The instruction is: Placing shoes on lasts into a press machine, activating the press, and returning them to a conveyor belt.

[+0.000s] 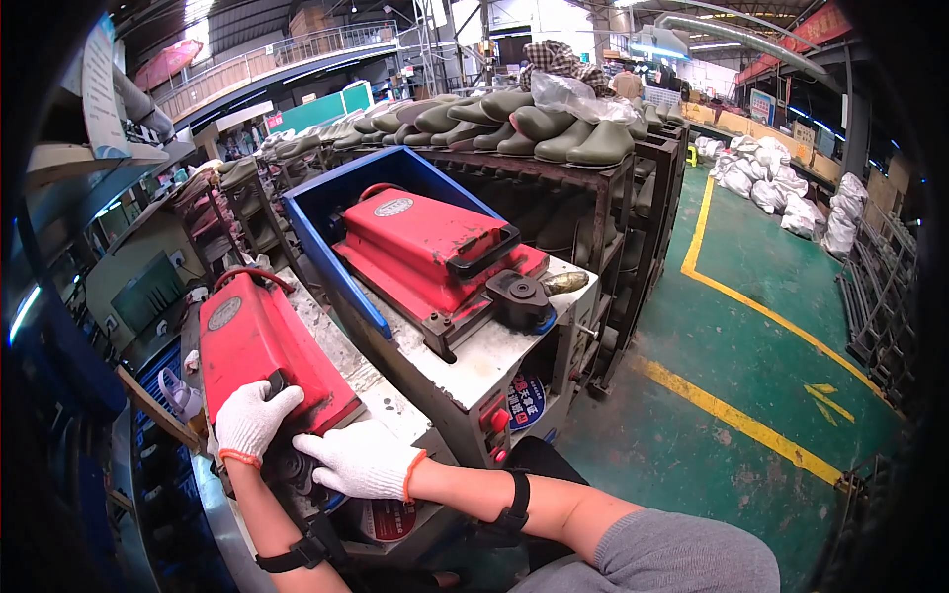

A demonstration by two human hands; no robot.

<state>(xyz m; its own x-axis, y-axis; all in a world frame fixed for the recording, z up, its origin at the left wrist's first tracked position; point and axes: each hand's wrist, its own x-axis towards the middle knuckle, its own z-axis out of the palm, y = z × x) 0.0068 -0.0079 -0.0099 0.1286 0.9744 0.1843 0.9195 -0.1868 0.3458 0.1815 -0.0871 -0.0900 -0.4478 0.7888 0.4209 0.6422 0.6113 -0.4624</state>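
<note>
My left hand (255, 425), in a white knit glove with an orange cuff, is closed on the black handle (280, 380) at the front of a red machine cover (259, 331). My right hand (368, 461), gloved alike, reaches in from the right with its index finger stretched out. Its fingertips are at a dark round fitting (293, 466) below the cover, partly hidden by both hands. Beside this machine stands a second one with a red cover (425, 242), a black handle and a black round fitting (521, 294) at its front.
The second machine has a blue frame (336, 267) and red buttons (497, 420). Behind it, a rack (601, 176) carries many olive-green rubber shoes (600, 144). White sacks (756, 173) lie farther back right. Yellow lines (736, 420) mark the green floor; a metal rack (875, 316) stands far right.
</note>
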